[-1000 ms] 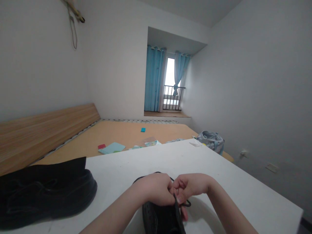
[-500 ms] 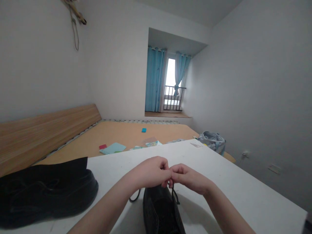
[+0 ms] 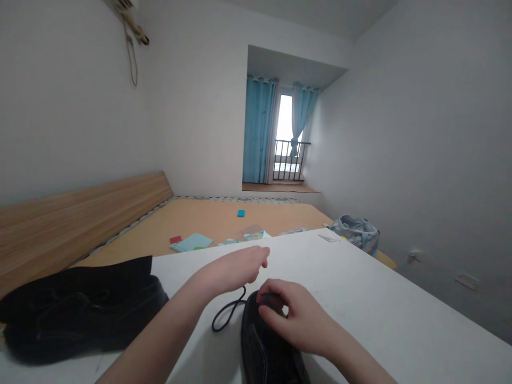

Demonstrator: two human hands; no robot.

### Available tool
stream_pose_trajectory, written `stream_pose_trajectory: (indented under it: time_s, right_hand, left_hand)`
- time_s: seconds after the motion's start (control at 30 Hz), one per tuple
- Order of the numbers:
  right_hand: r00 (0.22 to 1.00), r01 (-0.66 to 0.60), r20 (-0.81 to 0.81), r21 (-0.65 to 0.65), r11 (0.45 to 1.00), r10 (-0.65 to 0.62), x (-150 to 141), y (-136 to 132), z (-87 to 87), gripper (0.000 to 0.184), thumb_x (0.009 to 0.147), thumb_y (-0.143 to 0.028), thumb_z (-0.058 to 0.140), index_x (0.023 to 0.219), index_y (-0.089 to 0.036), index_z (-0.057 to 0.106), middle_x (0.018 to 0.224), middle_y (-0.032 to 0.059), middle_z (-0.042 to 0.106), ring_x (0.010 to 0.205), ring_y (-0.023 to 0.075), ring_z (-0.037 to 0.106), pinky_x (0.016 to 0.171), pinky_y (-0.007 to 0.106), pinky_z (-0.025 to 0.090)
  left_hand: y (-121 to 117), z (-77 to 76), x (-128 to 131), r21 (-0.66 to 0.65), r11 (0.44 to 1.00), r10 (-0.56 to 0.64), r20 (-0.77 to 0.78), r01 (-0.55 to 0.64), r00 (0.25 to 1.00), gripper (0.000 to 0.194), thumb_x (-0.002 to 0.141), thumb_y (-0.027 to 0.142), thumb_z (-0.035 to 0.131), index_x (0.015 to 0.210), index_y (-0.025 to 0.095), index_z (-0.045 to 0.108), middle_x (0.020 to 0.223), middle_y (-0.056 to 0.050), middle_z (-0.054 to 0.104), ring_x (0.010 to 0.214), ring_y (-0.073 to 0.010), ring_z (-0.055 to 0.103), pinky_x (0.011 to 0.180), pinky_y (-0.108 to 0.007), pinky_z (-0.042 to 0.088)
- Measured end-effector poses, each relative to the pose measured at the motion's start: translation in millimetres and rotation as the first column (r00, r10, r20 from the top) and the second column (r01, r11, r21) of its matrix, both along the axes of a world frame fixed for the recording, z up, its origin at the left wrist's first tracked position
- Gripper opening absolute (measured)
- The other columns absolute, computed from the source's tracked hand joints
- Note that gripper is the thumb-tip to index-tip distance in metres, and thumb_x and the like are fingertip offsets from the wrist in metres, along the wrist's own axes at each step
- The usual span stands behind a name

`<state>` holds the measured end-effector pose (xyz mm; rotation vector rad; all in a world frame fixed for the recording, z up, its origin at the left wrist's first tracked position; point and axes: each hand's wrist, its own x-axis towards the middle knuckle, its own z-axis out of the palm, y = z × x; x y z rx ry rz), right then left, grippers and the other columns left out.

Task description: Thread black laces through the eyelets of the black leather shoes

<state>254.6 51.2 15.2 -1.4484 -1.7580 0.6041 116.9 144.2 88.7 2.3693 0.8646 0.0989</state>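
On the tabletop (image 3: 360, 288), the other shoe (image 3: 80, 320) lies beside our left forearm, so we could nudge it if that arm swung outward. The nearer shoe (image 3: 256, 352) stands between our forearms; uneven pressure from above might tilt or slide it. Its black lace (image 3: 213, 322) loops out on the left, where our wrist or fingers could snag it and pull it out of place.

Both forearms reach in from the near edge. Our right hand (image 3: 298, 314) bends over the shoe's far end, thumb and fingers apart with black material between them; we cannot tell whether they pinch it. Our left hand (image 3: 240, 265) is raised beyond the lace loop, palm down, fingers close together and drooping; its thumb is hidden, so we cannot tell its grip.
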Motion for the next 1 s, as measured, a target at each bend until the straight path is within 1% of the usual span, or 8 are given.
stream_pose_trajectory:
  time_s: [0.07, 0.13, 0.23, 0.37, 0.53, 0.67, 0.77, 1.0]
  right_hand:
    - [0.998, 0.012, 0.066, 0.014, 1.000, -0.013, -3.9, -0.7, -2.7, 0.011, 0.078, -0.019, 0.056, 0.088, -0.021, 0.060, 0.076, -0.0016, 0.061, 0.067, 0.0135, 0.050, 0.062, 0.024, 0.036]
    - [0.999, 0.042, 0.012, 0.028, 0.999, -0.042, -2.7, 3.1, -7.2, 0.009, 0.082, -0.025, 0.054, 0.086, -0.020, 0.059, 0.074, -0.0010, 0.060, 0.066, 0.0139, 0.051, 0.061, 0.024, 0.037]
    - [0.995, 0.081, -0.065, 0.084, 0.993, -0.076, 2.6, 11.5, -14.3, 0.018, 0.085, -0.033, 0.051, 0.078, -0.018, 0.058, 0.066, -0.0009, 0.057, 0.062, 0.0143, 0.050, 0.064, 0.026, 0.040]
    - [0.991, 0.087, -0.115, 0.150, 0.985, -0.070, 3.8, 13.5, -16.0, 0.011, 0.084, -0.026, 0.052, 0.079, -0.017, 0.057, 0.067, -0.0003, 0.058, 0.061, 0.0146, 0.051, 0.069, 0.028, 0.042]
    - [0.988, 0.044, -0.156, 0.185, 0.982, -0.015, 1.3, 11.0, -13.3, 0.011, 0.085, -0.020, 0.048, 0.080, -0.018, 0.058, 0.071, 0.0003, 0.061, 0.068, 0.0154, 0.054, 0.069, 0.027, 0.042]
    - [0.981, 0.118, -0.166, 0.128, 0.985, -0.096, 4.3, 16.1, -16.7, 0.016, 0.085, -0.024, 0.048, 0.072, -0.018, 0.055, 0.066, -0.0017, 0.055, 0.064, 0.0137, 0.049, 0.062, 0.024, 0.038]
    - [0.983, 0.116, -0.153, 0.073, 0.991, -0.103, 5.9, 17.9, -18.1, 0.021, 0.085, -0.028, 0.049, 0.068, -0.017, 0.055, 0.061, -0.0028, 0.051, 0.061, 0.0123, 0.047, 0.057, 0.023, 0.035]
    - [0.986, 0.103, -0.133, 0.034, 0.994, -0.097, 5.1, 15.2, -16.2, 0.021, 0.084, -0.029, 0.048, 0.068, -0.017, 0.053, 0.059, -0.0037, 0.045, 0.059, 0.0117, 0.043, 0.056, 0.024, 0.033]
  left_hand:
    - [-1.3, -3.9, 2.8, -0.017, 1.000, 0.015, -0.017, -0.015, 1.000, 0.035, 0.087, 0.030, 0.021, 0.102, 0.019, 0.051, 0.074, 0.000, 0.054, 0.066, -0.0141, 0.046, 0.059, -0.023, 0.036]
    - [-5.3, -7.6, 6.1, -0.020, 1.000, 0.014, -0.025, -0.014, 1.000, 0.038, 0.088, 0.032, 0.017, 0.101, 0.019, 0.051, 0.077, -0.001, 0.057, 0.069, -0.0152, 0.050, 0.062, -0.025, 0.038]
    - [-13.3, -11.5, 10.9, 0.050, 0.999, -0.014, -0.072, 0.017, 0.997, 0.047, 0.091, 0.040, 0.012, 0.097, 0.017, 0.053, 0.087, -0.006, 0.062, 0.077, -0.0186, 0.054, 0.069, -0.029, 0.039]
    - [-18.6, -15.5, 15.8, 0.086, 0.996, -0.028, -0.124, 0.039, 0.992, 0.053, 0.092, 0.044, 0.008, 0.099, 0.016, 0.053, 0.095, -0.011, 0.063, 0.082, -0.0221, 0.057, 0.072, -0.033, 0.039]
    - [-15.0, -16.0, 16.7, 0.143, 0.985, -0.072, -0.145, 0.093, 0.987, 0.050, 0.093, 0.036, 0.010, 0.096, 0.016, 0.055, 0.097, -0.009, 0.064, 0.081, -0.0192, 0.056, 0.071, -0.030, 0.039]
    - [-7.9, -11.8, 8.3, 0.160, 0.979, -0.098, -0.172, 0.126, 0.980, 0.038, 0.089, 0.031, 0.025, 0.081, 0.017, 0.059, 0.086, -0.007, 0.065, 0.076, -0.0181, 0.056, 0.064, -0.028, 0.038]
    - [-4.2, -8.6, 0.5, 0.182, 0.979, -0.059, -0.198, 0.095, 0.979, 0.028, 0.082, 0.032, 0.037, 0.077, 0.018, 0.061, 0.081, -0.005, 0.066, 0.071, -0.0181, 0.056, 0.056, -0.026, 0.034]
    - [-5.9, -3.7, -6.8, 0.174, 0.984, 0.003, -0.206, 0.033, 0.978, 0.026, 0.075, 0.031, 0.042, 0.074, 0.019, 0.065, 0.072, -0.003, 0.069, 0.061, -0.0151, 0.056, 0.049, -0.024, 0.029]
